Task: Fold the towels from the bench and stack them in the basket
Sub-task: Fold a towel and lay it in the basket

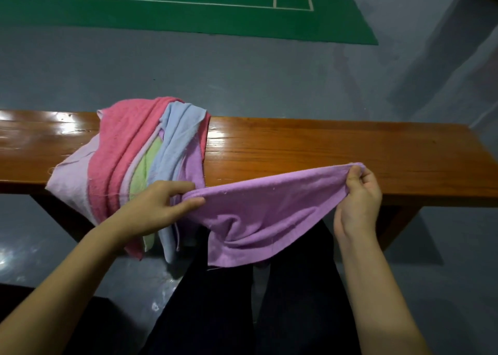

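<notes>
No brand, label or writing can be read anywhere here; the only markings are the pale lines on the green court mat [188, 12] lying on the grey floor beyond the bench [336, 149].

The purple towel [258, 217] is stretched between the person's two hands in front of the bench's near edge. The left hand [159, 209] pinches one end of its top edge between thumb and fingers, just beside the heap of towels [140, 160]. The right hand [361, 195] grips the other end, fingers curled round a bunched corner that sits just over the bench's front edge. Between the hands the top edge runs taut, rising slightly toward the right hand, and the rest of the cloth hangs down below the bench's edge in soft folds, over the person's dark trousers [296, 300].

The towel is a plain lilac purple, fuzzy in texture, with a loose thread at its lower hem.

The heap lies on the bench's left part, draped over its near edge: pink, pale lilac, light green and light blue cloths overlapping in long folds. The bench itself is glossy brown wood, bare to the right of the heap.
</notes>
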Demonstrator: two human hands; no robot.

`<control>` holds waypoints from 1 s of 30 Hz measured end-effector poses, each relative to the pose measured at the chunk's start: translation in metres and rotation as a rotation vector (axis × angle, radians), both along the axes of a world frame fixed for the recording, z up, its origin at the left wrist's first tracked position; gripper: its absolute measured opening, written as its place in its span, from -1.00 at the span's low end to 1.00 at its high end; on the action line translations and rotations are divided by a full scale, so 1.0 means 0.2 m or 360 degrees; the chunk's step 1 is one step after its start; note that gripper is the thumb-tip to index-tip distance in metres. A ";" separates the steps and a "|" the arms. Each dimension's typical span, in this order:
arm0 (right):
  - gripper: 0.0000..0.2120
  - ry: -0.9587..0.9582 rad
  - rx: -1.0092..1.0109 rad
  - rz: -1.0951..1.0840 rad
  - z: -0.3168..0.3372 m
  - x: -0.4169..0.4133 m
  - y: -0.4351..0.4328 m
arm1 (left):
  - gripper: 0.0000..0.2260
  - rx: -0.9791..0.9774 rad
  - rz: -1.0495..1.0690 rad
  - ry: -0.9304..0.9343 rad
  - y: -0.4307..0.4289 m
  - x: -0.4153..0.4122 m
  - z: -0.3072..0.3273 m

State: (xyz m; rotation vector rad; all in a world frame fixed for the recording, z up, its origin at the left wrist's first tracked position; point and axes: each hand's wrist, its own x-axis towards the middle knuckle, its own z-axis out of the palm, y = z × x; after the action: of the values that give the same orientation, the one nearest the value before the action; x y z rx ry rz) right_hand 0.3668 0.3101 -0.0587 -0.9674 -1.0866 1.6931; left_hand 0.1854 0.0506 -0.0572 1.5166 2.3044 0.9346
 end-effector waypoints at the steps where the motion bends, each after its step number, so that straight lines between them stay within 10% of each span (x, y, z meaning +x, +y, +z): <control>1: -0.80 0.0014 -0.0018 -0.0030 0.00 0.00 0.00 | -0.61 0.0046 0.0056 -0.0126 0.00 0.01 0.00; 5: -0.81 0.0024 -0.0003 -0.0096 -0.01 0.01 0.03 | -0.58 0.0091 0.0289 -0.0063 -0.01 0.01 0.00; 9: -0.82 -0.0021 0.0050 -0.0064 -0.04 0.01 0.03 | -0.51 -0.0107 0.0335 0.0632 -0.01 -0.04 0.04; 15: -0.84 -0.0095 0.0020 -0.0094 -0.07 0.03 0.05 | -0.60 -0.0060 0.0174 0.0107 -0.04 -0.05 0.07; 24: -0.85 -0.0213 0.0076 -0.0087 -0.10 0.03 0.03 | -0.61 -0.0232 0.0079 0.1106 -0.07 -0.05 0.13; 30: -0.85 -0.0195 0.0122 -0.0074 -0.10 0.02 0.04 | -0.77 -0.0413 0.0079 0.1014 -0.06 -0.04 0.14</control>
State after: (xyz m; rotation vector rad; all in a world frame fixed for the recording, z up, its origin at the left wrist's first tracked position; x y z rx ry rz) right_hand 0.3717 0.3187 -0.0790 -1.0502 -1.1914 1.5602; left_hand 0.1770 0.0396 -0.0289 1.8307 2.7442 0.1372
